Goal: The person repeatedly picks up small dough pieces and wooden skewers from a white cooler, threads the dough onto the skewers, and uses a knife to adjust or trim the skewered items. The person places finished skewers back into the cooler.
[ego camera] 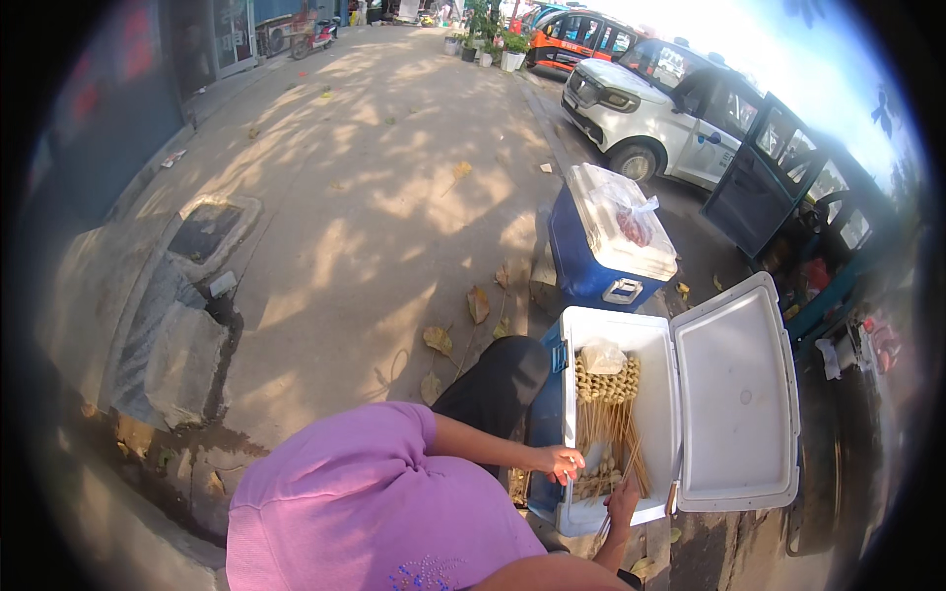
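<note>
An open cooler box (pixel 562 414) with white inner walls stands in front of me. Inside, skewers of pale, ridged food (pixel 607 380) lie in rows at the far end, their thin wooden sticks (pixel 600 422) pointing towards me. A clear plastic bag (pixel 604 357) rests on the food. More skewers, with small round pale pieces (pixel 607 467), lie at the near end. My left hand (pixel 563 464) is over the cooler's left rim, its fingers curled; whether it holds anything is unclear. Low at the near right corner, my right hand (pixel 623 499) is closed around several thin wooden sticks.
The cooler's white lid (pixel 739 395) is swung open to the right. Beyond stands a closed blue cooler (pixel 584 251) with a tied plastic bag (pixel 634 225) on its white lid. A vehicle's open door (pixel 757 185) and a white car (pixel 665 111) are at the right. Dry leaves (pixel 477 304) lie on the pavement.
</note>
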`<state>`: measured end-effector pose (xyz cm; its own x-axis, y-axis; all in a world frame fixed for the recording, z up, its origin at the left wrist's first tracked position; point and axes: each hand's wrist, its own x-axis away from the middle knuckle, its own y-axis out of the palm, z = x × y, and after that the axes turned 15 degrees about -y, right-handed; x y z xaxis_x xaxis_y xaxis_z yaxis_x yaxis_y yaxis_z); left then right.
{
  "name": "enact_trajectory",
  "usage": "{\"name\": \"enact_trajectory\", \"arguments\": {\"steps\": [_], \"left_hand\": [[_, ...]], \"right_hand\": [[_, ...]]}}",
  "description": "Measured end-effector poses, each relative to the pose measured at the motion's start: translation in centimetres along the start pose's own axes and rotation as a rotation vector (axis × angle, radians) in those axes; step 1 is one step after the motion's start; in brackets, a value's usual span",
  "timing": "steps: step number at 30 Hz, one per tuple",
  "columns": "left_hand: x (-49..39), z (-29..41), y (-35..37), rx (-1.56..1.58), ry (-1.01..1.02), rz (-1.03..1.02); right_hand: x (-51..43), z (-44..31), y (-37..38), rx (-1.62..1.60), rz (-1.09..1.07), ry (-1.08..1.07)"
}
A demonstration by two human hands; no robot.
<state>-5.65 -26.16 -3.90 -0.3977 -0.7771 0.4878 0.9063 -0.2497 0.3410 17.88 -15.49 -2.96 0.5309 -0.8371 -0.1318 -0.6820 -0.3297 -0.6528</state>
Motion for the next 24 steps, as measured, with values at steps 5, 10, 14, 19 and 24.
{"name": "enact_trajectory", "arguments": {"steps": [5,10,14,19,24], "left_hand": [[0.1,0.1,0.3,-0.007,0.010,0.009],[1.6,-0.6,-0.1,0.056,-0.057,0.081],[1.2,-1.3,-0.7,0.045,-0.065,0.113],[0.6,-1.7,-1.8,0.180,-0.114,0.195],[0.1,-2.1,-2.2,0.243,-0.119,0.191]], "right_hand": [[-0.7,4.1,0.9,0.226,0.045,-0.109],[-0.9,0.0,1.2,0.195,0.050,-0.200],[-1.2,-0.2,1.3,0.245,0.009,-0.126],[-1.2,1.4,1.0,0.254,0.041,-0.159],[-0.7,0.8,1.1,0.264,0.064,-0.200]]}}
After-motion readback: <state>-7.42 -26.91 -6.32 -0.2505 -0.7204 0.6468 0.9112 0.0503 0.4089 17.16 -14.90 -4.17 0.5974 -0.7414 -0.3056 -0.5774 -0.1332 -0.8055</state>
